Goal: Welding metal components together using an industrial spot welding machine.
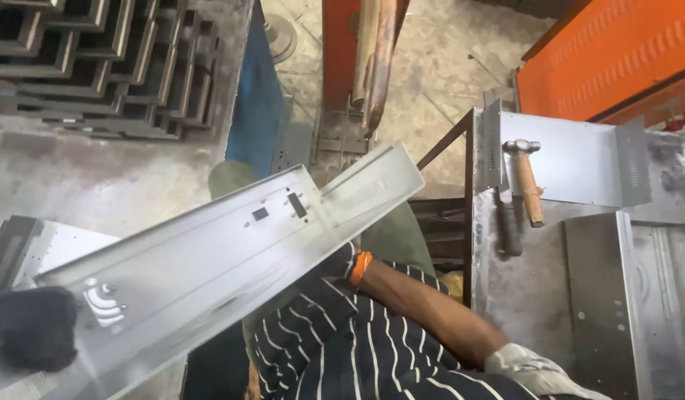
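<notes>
I hold a long grey sheet-metal panel (231, 252) with folded edges and small cut-outs, slanting from lower left to upper right over my lap. My left hand (30, 327), in a black glove, grips its near end at the lower left. My right forearm with an orange wristband (361, 267) reaches under the panel's lower edge. My right hand (339, 261), dark-gloved, is mostly hidden beneath the panel and seems to grip it from below. My striped shirt (342, 348) fills the bottom centre.
A metal workbench (535, 296) on the right carries a wooden-handled hammer (526, 181), a black-handled tool (510, 226) and bent sheet pieces (579, 159). An orange machine (616, 59) stands beyond it. Dark metal frames (98, 59) are stacked top left. Another panel (31, 244) lies below.
</notes>
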